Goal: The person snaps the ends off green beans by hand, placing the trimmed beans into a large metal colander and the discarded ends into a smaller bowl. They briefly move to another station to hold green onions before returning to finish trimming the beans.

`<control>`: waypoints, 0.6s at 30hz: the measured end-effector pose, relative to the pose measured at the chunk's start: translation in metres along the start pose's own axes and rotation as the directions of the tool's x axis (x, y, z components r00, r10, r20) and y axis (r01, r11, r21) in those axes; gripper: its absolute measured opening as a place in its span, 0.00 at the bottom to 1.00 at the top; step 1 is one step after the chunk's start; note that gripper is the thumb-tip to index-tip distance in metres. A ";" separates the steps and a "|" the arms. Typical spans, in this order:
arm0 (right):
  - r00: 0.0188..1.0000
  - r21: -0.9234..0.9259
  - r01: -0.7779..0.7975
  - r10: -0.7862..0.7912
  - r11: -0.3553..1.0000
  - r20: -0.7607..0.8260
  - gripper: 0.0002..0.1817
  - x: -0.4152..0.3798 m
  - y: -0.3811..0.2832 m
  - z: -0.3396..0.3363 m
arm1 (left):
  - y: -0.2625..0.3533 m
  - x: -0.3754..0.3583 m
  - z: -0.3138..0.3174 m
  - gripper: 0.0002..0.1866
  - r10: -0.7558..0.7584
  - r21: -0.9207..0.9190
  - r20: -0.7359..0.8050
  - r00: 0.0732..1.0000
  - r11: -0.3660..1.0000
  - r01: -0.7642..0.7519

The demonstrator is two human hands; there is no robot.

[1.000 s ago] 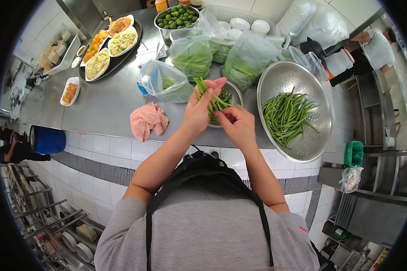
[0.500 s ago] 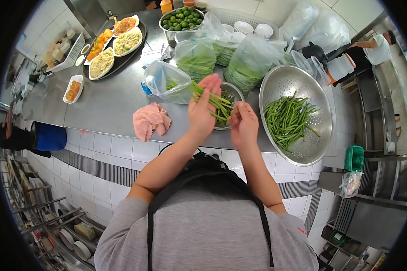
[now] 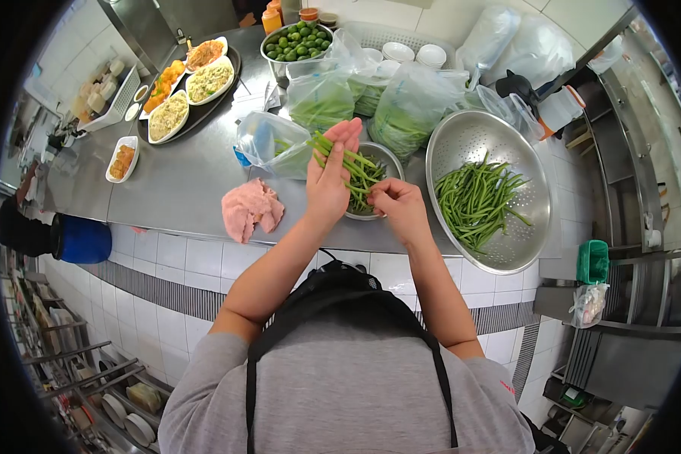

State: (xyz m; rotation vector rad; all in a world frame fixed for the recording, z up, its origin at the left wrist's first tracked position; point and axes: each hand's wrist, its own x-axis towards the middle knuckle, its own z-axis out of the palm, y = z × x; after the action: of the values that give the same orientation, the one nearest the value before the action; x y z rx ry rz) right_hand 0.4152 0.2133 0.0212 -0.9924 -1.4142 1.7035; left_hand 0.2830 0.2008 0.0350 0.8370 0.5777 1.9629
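Observation:
My left hand [image 3: 331, 178] holds several green beans [image 3: 362, 166] between thumb and palm, their ends pointing right over a small metal bowl [image 3: 392, 161]. Close beside it, my right hand [image 3: 395, 206] pinches at the bean ends above the bowl's near rim. Cut bean pieces lie in the bowl, partly hidden by the hands. To the right, a large perforated colander [image 3: 533, 174] holds a heap of long beans [image 3: 478, 203]. Left of my left hand lies an open plastic bag [image 3: 268, 140] with a few beans inside.
A pink cloth [image 3: 251, 210] lies near the counter's front edge. Behind stand bags of greens [image 3: 408, 113] and a pot of limes [image 3: 299, 41]. A black tray [image 3: 231, 72] with filled dishes is at the back left. A blue bin [image 3: 83, 238] stands at the far left.
My right hand has moved slightly down and left, closer to the bean ends. My left hand has shifted a little left with its beans. The person at the far right has gone from view.

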 end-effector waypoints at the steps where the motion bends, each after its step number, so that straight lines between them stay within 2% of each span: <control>1: 1.000 0.132 -0.003 0.004 0.991 -0.004 0.06 -0.001 0.000 0.000 | 0.000 0.000 0.000 0.18 0.001 -0.040 -0.006 1.000 0.999 -0.001; 2: 1.000 0.132 -0.001 0.001 0.991 -0.005 0.06 -0.001 0.001 -0.001 | 0.000 0.000 0.001 0.18 0.001 -0.079 -0.011 1.000 0.997 -0.002; 4: 0.998 0.366 0.021 -0.043 0.930 0.053 0.05 -0.003 0.000 -0.002 | 0.002 0.002 0.002 0.17 -0.009 -0.105 -0.034 0.999 0.994 0.006; 5: 0.998 0.365 0.020 -0.042 0.931 0.054 0.05 -0.002 -0.001 -0.001 | 0.002 0.002 0.003 0.17 -0.020 -0.130 -0.059 0.998 0.991 0.012; 7: 0.991 0.153 0.055 -0.035 0.987 -0.131 0.05 0.001 -0.011 0.004 | 0.001 -0.001 0.003 0.17 -0.016 -0.104 -0.032 0.999 0.994 0.013; 10: 0.997 0.099 0.040 -0.034 0.994 -0.065 0.05 0.002 -0.013 0.007 | -0.001 -0.003 0.005 0.17 -0.004 -0.076 0.012 1.000 0.997 0.005; 14: 0.994 0.017 0.074 -0.073 0.997 -0.079 0.04 0.003 -0.007 0.010 | -0.003 -0.005 0.006 0.18 -0.013 -0.075 -0.001 1.000 0.997 0.013; 15: 0.981 0.033 0.176 -0.172 0.984 -0.094 0.04 0.003 -0.003 0.013 | -0.001 -0.004 0.007 0.18 -0.021 -0.082 0.003 1.000 0.996 0.021; 16: 0.956 0.044 0.276 -0.270 0.960 -0.118 0.04 0.002 -0.001 0.015 | 0.002 -0.003 0.007 0.18 -0.070 -0.136 -0.075 0.995 0.989 0.059; 17: 0.953 0.034 0.275 -0.268 0.961 -0.139 0.04 0.002 0.000 0.014 | 0.003 -0.002 0.008 0.18 -0.127 -0.194 -0.147 0.981 0.976 0.097; 18: 0.928 -0.023 0.356 -0.356 0.934 -0.105 0.04 0.000 -0.001 0.013 | 0.004 -0.003 0.007 0.18 -0.150 -0.207 -0.135 0.979 0.971 0.120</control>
State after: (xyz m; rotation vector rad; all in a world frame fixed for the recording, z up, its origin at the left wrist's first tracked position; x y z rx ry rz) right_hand 0.4034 0.2074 0.0234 -0.7602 -1.4265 1.3608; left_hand 0.2876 0.1971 0.0414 0.5160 0.5022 1.9312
